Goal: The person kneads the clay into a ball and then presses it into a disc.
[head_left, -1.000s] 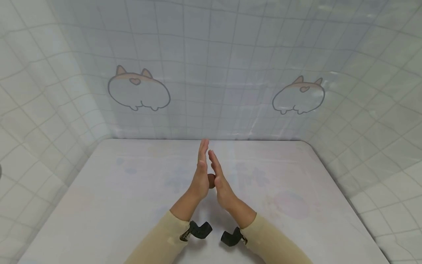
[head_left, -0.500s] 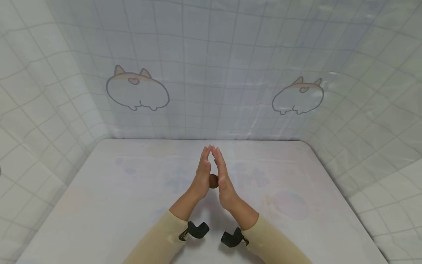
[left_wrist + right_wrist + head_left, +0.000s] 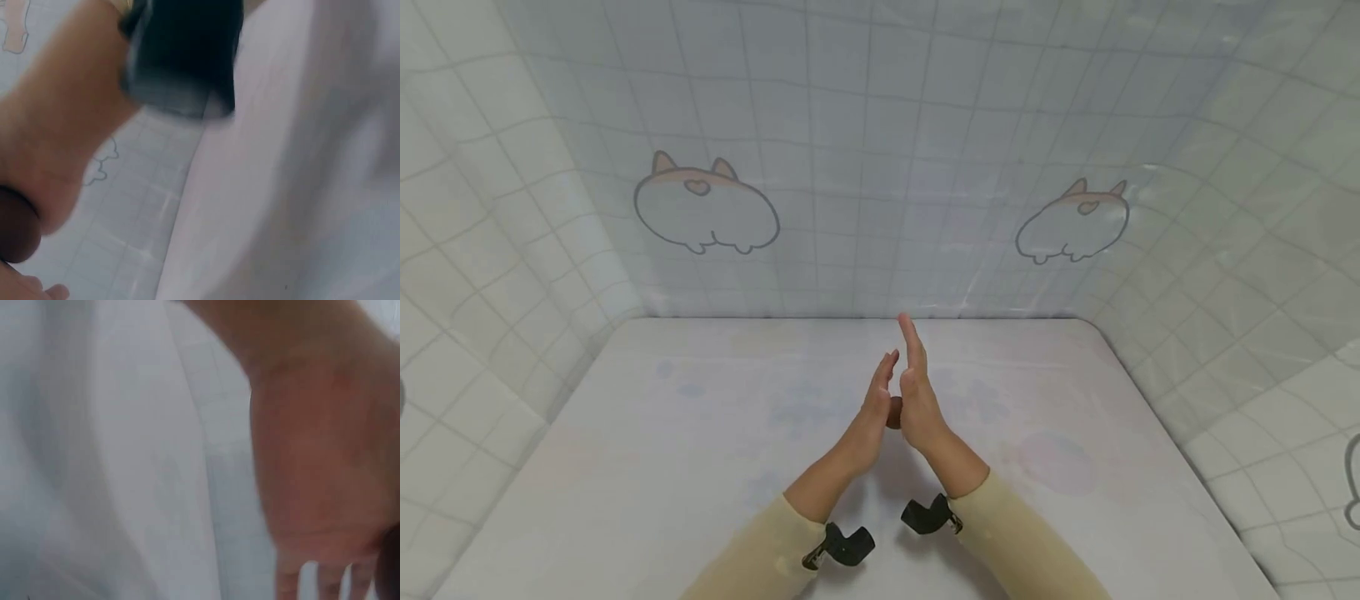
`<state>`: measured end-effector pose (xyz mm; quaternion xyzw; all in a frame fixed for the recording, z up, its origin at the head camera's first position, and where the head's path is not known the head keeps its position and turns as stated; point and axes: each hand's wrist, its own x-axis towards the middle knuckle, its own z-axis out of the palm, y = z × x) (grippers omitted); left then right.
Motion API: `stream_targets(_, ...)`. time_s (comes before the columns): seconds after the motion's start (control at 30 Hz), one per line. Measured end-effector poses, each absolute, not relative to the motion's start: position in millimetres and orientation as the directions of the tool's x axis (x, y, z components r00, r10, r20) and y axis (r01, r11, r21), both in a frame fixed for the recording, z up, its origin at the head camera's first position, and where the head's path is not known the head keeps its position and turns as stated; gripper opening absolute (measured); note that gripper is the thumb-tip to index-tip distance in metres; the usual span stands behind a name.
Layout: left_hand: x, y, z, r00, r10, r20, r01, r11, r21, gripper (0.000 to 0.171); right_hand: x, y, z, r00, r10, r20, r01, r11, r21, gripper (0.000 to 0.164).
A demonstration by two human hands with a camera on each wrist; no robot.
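Note:
A smooth, clay-like brown ball (image 3: pixel 895 412) sits between the two palms above the table. My left hand (image 3: pixel 867 425) has its fingers straight, pointing forward and to the right, with its palm against the ball. From the other side my right hand (image 3: pixel 919 408) presses its palm to it, fingers straight and reaching farther forward than the left ones. The left wrist view catches the ball (image 3: pixel 17 228) at its left edge, below a palm heel. In the right wrist view the palm (image 3: pixel 325 462) fills the right side, and the ball (image 3: pixel 389 569) is partly cut off.
Beneath the hands spreads a pale, faintly patterned tabletop (image 3: pixel 647 467). Grid-patterned sheeting (image 3: pixel 850 167) with cartoon animal drawings rises behind it and along both sides. A black wrist mount (image 3: pixel 850 546) sticks out from the left cream sleeve, another mount (image 3: pixel 927 515) from the right.
The palms have slid past each other: the left hand has drawn back while the right hand has moved forward. The ball stays between them, shifted slightly to the right.

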<state>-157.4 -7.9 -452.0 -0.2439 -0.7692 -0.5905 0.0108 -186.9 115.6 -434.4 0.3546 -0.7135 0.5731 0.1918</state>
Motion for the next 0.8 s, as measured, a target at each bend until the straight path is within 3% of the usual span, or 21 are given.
stream_targets(0.33, -159.0, -14.6, -444.5, -0.805, 0.389, 0.448, 0.438, -0.119, 0.891, 0.090, -200.5, 113.3, -450.3, -0.745, -0.348, 0.569, -0.639, 0.130, -0.758, 0.089)
stream_targets(0.67, -160.1, -17.7, -432.5, -0.755, 0.304, 0.580, 0.557, -0.168, 0.813, 0.093, -197.7, 110.7, -464.0, -0.710, -0.445, 0.546, -0.630, 0.056, -0.774, 0.084)
stream_targets(0.8, -161.3, -18.3, -428.2, -0.752, 0.257, 0.608, 0.599, -0.120, 0.792, 0.091, -193.6, 108.8, -468.0, -0.733, -0.462, 0.500, -0.587, 0.058, -0.807, 0.083)
